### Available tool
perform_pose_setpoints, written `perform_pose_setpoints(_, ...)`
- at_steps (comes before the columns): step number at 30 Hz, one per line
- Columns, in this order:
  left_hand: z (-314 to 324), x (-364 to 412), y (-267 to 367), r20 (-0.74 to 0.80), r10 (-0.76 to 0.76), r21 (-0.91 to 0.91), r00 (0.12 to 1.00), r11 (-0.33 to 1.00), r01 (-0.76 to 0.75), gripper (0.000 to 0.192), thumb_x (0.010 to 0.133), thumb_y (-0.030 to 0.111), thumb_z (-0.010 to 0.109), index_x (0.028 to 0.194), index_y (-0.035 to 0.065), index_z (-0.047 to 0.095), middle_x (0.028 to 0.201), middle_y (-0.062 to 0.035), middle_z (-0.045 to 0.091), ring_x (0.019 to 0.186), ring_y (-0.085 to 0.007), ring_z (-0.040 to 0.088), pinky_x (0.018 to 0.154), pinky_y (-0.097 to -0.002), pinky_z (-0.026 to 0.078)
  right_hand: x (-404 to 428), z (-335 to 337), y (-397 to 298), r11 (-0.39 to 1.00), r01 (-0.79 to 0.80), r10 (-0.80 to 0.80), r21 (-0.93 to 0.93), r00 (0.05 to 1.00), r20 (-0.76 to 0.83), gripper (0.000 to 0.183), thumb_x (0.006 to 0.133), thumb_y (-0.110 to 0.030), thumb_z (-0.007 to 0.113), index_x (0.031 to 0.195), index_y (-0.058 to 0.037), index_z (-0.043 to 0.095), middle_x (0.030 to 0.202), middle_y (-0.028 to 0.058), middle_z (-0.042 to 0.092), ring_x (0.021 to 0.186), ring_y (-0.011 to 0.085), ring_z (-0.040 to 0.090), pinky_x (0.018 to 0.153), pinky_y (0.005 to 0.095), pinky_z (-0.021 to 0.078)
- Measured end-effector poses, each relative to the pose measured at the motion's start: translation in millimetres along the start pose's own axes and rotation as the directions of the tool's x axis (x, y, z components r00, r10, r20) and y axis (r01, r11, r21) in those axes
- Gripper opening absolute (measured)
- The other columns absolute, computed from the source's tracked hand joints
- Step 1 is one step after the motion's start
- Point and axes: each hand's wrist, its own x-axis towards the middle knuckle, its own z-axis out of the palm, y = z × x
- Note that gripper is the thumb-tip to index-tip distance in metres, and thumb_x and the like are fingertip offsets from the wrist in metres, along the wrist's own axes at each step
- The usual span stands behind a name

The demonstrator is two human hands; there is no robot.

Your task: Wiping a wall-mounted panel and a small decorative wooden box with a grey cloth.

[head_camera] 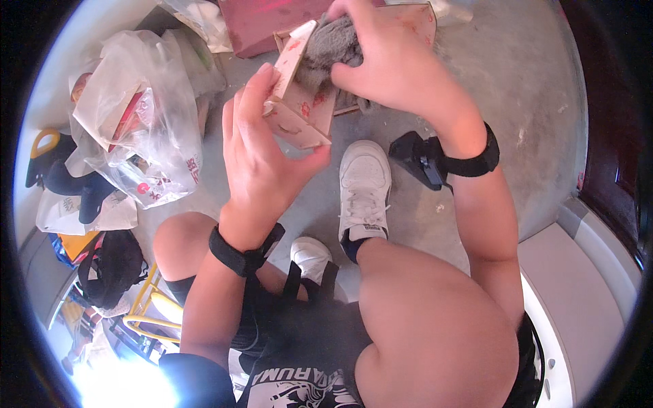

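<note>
A small pale box or drawer (295, 120) with red marks inside is tilted up over the concrete floor. My left hand (257, 148) grips its near end, thumb at the lower corner and fingers along the side wall. In my right hand (393, 69) is a grey fuzzy clump (334, 43), pinched between thumb and fingers at the box's far part. Whether the clump is cloth or matted lint I cannot tell. More grey fluff hangs beside the box, below my right thumb. A second pale, red-marked box part (416, 23) lies just behind my right hand.
A maroon box (270, 23) stands on the floor at the top. Filled clear plastic bags (148, 122) sit at the left, above a black bag (112, 265) and a yellow metal frame (148, 321). My white shoe (365, 188) is below the box. A dark door panel (612, 112) borders the right.
</note>
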Motion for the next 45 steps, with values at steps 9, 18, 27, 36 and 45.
perform_pose_setpoints(9,-7.2,-5.1,-2.8,0.1,-0.038,0.115,0.994,0.993,0.027,0.081,0.057,0.013,0.084,0.126,0.0023,0.044,0.123,-0.0165,0.054,0.109,-0.0321,0.056,0.092,-0.04,0.046,-2.9,33.2,33.1,0.9,0.374,-0.386,0.224,0.922,0.009,0.026,0.068,-0.001,0.059,0.094,-0.0023,0.061,0.099,0.0095,0.059,0.089,0.0286,0.06,0.079,0.0353,0.0487)
perform_pose_setpoints(18,-8.2,1.2,0.3,0.042,-0.028,0.19,0.999,0.982,0.02,0.077,0.058,0.007,0.083,0.121,0.0013,0.04,0.114,-0.0195,0.045,0.101,-0.0371,0.051,0.084,-0.0418,0.046,-27.2,40.9,-22.6,0.941,0.248,-0.244,0.23,0.969,-0.047,0.026,0.064,-0.004,0.062,0.089,-0.0052,0.069,0.102,0.0094,0.056,0.089,0.027,0.058,0.074,0.0347,0.0491)
perform_pose_setpoints(27,0.3,-0.6,-9.8,-0.029,-0.061,0.121,0.998,0.991,0.064,0.074,0.055,0.006,0.082,0.118,-0.0001,0.044,0.108,-0.0177,0.045,0.092,-0.0363,0.055,0.073,-0.0404,0.052,-24.4,54.5,31.1,0.953,0.186,-0.268,-0.238,0.885,-0.381,0.034,0.072,-0.019,0.067,0.105,-0.011,0.069,0.117,0.0189,0.053,0.107,0.038,0.053,0.091,0.0465,0.0481)
perform_pose_setpoints(36,1.3,-4.5,-15.3,-0.003,-0.097,0.13,0.995,0.987,0.097,0.071,0.058,0.011,0.083,0.116,-0.0005,0.043,0.112,-0.0186,0.044,0.091,-0.0359,0.057,0.071,-0.0404,0.053,-15.8,32.2,12.6,0.977,-0.089,0.062,-0.196,0.988,-0.139,0.048,0.072,-0.021,0.067,0.119,-0.0137,0.059,0.094,0.0189,0.066,0.086,0.0402,0.064,0.074,0.0497,0.0521)
perform_pose_setpoints(45,3.2,-8.5,-19.4,0.004,-0.196,0.031,0.981,0.98,0.196,0.071,0.057,0.009,0.082,0.115,-0.0025,0.042,0.111,-0.0188,0.044,0.092,-0.0369,0.056,0.072,-0.0419,0.052,-8.6,36.3,-5.5,0.984,0.152,-0.172,-0.091,0.941,-0.29,0.04,0.069,-0.011,0.066,0.107,-0.0077,0.054,0.085,0.0184,0.062,0.077,0.0391,0.063,0.065,0.048,0.0488)
